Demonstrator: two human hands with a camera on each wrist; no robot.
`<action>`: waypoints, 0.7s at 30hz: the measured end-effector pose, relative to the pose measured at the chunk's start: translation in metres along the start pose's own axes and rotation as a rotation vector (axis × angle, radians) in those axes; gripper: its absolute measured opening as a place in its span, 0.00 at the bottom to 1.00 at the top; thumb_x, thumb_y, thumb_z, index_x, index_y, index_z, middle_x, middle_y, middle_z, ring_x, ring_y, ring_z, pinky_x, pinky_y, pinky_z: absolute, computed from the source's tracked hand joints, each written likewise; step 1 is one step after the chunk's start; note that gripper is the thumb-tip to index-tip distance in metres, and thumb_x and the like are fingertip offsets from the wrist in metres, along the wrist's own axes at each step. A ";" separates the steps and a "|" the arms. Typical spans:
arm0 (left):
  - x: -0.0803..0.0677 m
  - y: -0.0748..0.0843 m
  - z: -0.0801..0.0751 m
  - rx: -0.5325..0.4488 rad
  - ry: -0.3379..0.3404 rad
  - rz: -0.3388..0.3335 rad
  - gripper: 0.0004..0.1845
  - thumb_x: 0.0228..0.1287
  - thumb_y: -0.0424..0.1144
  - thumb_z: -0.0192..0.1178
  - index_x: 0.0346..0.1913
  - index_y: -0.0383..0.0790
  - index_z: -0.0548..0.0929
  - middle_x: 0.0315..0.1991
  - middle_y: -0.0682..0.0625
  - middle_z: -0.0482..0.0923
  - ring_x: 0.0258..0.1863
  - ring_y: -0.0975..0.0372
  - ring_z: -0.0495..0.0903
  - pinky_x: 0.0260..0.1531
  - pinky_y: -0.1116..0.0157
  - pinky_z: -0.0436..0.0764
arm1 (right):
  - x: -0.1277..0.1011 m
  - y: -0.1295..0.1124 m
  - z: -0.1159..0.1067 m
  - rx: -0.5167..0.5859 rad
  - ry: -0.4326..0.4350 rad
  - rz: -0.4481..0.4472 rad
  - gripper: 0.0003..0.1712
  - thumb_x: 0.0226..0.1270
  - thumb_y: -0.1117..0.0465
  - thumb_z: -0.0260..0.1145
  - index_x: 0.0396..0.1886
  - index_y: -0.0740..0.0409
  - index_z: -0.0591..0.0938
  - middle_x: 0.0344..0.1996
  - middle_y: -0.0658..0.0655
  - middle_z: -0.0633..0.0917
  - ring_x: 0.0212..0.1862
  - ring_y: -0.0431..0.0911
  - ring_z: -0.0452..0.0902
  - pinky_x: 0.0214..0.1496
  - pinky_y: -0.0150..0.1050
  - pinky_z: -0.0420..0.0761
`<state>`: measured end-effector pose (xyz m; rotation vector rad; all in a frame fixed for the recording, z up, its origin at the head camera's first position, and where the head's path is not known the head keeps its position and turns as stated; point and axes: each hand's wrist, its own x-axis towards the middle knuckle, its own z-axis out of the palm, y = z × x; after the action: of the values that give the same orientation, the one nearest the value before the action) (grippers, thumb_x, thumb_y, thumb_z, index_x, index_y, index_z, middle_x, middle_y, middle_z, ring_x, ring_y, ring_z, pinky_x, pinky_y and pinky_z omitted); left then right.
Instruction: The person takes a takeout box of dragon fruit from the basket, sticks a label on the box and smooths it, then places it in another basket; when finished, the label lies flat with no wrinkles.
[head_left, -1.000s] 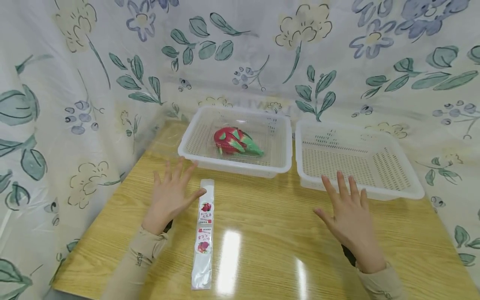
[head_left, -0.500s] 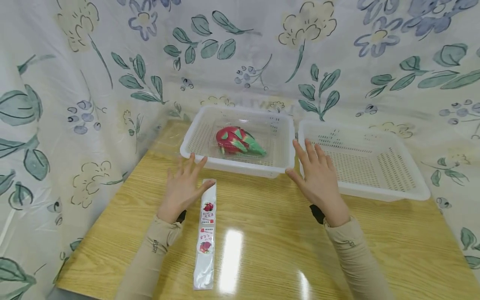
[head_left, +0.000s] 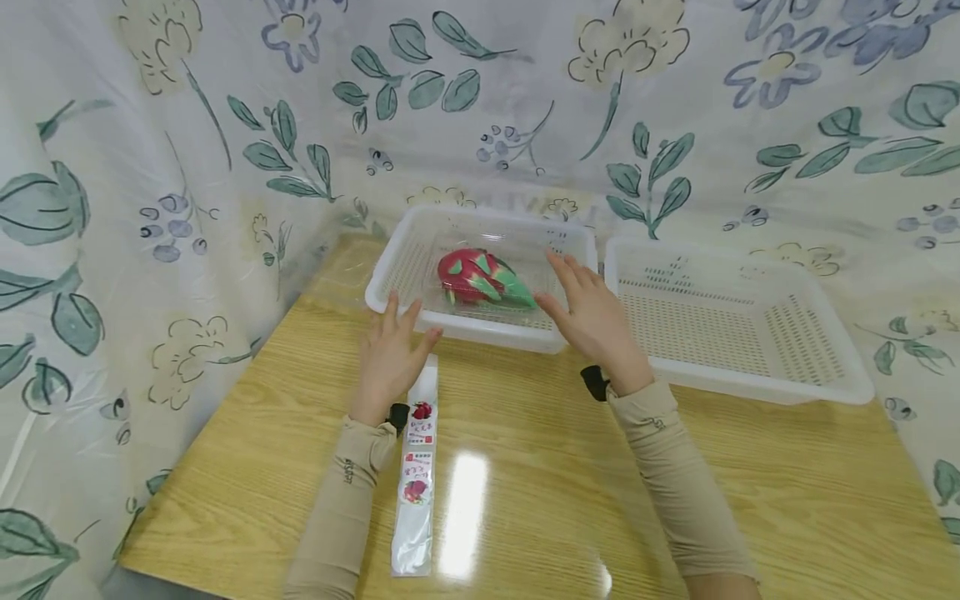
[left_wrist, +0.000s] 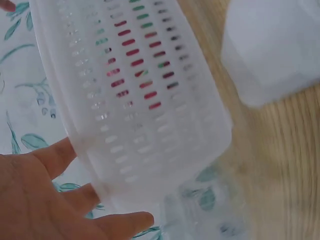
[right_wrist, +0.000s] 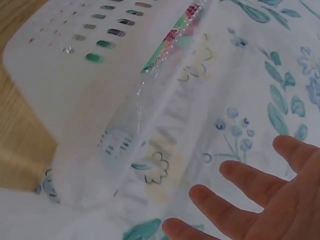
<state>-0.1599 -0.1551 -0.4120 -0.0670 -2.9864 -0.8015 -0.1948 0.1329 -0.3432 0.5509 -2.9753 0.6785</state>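
Observation:
A red and green dragon fruit (head_left: 480, 278) in a clear plastic clamshell lies in the left white basket (head_left: 390, 275). My left hand (head_left: 396, 350) is open with spread fingers at that basket's near left wall (left_wrist: 145, 110). My right hand (head_left: 588, 310) is open above the basket's right side, fingers straight, just right of the fruit. In the right wrist view my fingers (right_wrist: 250, 190) hover beside the basket wall (right_wrist: 90, 85). Neither hand holds anything.
A second white basket (head_left: 750, 367) stands to the right with nothing in it. A long clear sleeve with fruit stickers (head_left: 416, 475) lies on the wooden table (head_left: 540, 467) by my left forearm. Flowered cloth (head_left: 187, 167) closes off the back and sides.
Both hands have moved forward towards the left basket. The right hand crossed from in front of the right basket to over the left basket's right side.

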 end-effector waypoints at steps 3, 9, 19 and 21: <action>0.006 0.004 0.007 -0.089 0.047 -0.012 0.38 0.72 0.65 0.38 0.75 0.45 0.57 0.78 0.37 0.38 0.71 0.31 0.52 0.65 0.31 0.55 | 0.019 -0.002 0.002 0.073 -0.051 0.003 0.47 0.67 0.24 0.32 0.79 0.42 0.46 0.77 0.61 0.55 0.76 0.62 0.51 0.70 0.65 0.60; 0.013 0.008 0.020 -0.264 0.132 -0.046 0.41 0.70 0.67 0.37 0.74 0.41 0.60 0.78 0.38 0.39 0.70 0.31 0.54 0.65 0.34 0.59 | 0.058 0.001 0.006 0.258 -0.223 0.052 0.46 0.70 0.28 0.27 0.79 0.48 0.41 0.79 0.58 0.47 0.79 0.57 0.42 0.78 0.57 0.48; 0.018 0.011 0.028 -0.305 0.183 -0.097 0.37 0.72 0.60 0.45 0.73 0.37 0.61 0.78 0.40 0.40 0.71 0.35 0.54 0.64 0.35 0.62 | 0.093 0.005 0.015 0.413 -0.322 0.202 0.44 0.73 0.31 0.27 0.79 0.52 0.37 0.79 0.56 0.40 0.79 0.55 0.35 0.80 0.53 0.42; 0.019 0.013 0.027 -0.307 0.176 -0.104 0.36 0.72 0.60 0.45 0.73 0.38 0.61 0.78 0.41 0.39 0.71 0.35 0.54 0.64 0.35 0.61 | 0.098 0.006 0.017 0.429 -0.321 0.230 0.46 0.73 0.31 0.28 0.78 0.54 0.36 0.79 0.57 0.39 0.79 0.56 0.33 0.80 0.53 0.41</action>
<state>-0.1790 -0.1300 -0.4284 0.1409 -2.6985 -1.2028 -0.2884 0.0982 -0.3496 0.3612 -3.2268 1.3929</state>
